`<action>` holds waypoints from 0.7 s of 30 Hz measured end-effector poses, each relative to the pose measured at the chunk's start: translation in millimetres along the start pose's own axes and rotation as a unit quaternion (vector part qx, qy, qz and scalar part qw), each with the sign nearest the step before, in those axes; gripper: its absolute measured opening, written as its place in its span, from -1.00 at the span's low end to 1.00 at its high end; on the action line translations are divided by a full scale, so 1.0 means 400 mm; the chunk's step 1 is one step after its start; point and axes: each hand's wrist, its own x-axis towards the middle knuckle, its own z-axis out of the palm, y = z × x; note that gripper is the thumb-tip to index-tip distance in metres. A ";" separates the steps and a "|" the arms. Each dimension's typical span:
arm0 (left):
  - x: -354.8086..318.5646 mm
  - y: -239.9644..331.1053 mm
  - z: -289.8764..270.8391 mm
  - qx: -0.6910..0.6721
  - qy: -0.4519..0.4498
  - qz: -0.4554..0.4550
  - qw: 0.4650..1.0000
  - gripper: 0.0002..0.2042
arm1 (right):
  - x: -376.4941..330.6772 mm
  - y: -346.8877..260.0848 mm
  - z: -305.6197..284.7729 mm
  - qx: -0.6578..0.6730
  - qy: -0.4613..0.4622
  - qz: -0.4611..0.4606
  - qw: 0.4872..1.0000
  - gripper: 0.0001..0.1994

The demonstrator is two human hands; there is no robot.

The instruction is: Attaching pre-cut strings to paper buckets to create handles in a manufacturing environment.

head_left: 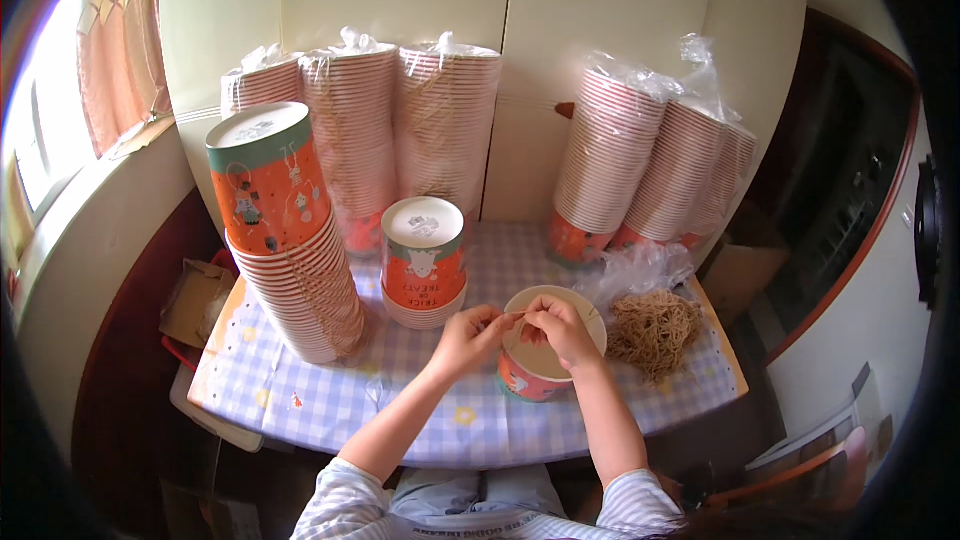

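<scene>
An open paper bucket (533, 380), orange and green with a pale inside, stands upright near the front of the table. At its rim my left hand (470, 338) is closed in a pinch, from the left side. My right hand (562, 330) reaches over the opening, its thumb and fingers pinched close to the left fingertips. Between them runs a thin tan cord, mostly hidden by the fingers. Just right of the bucket lies a tangled pile of tan cords (655, 333), with a crumpled clear plastic bag (640, 272) behind it.
Left of the bucket, an upside-down bucket (425, 252) rests on a short stack. A tall stack of upside-down buckets (290, 270) leans at the left. Plastic-wrapped bucket stacks (350, 130) line the back left, more wrapped stacks (610, 150) the back right. A checked tablecloth (380, 420) covers the table.
</scene>
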 end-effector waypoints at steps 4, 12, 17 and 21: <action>0.048 0.054 -0.030 -0.020 -0.078 -0.032 0.996 -0.78 | 0.032 -0.017 -0.014 0.025 -0.017 0.009 1.000 -0.90; 0.104 0.058 -0.062 -0.035 -0.180 -0.023 0.983 -0.85 | 0.074 -0.022 -0.033 -0.058 -0.179 0.013 0.982 -0.92; 0.115 0.028 -0.089 -0.066 -0.167 -0.053 0.982 -0.86 | 0.084 -0.047 -0.006 -0.238 -0.192 -0.045 0.951 -0.96; 0.124 -0.007 -0.088 -0.083 -0.192 -0.053 0.976 -0.86 | 0.075 -0.045 -0.024 -0.154 -0.182 -0.066 0.969 -0.86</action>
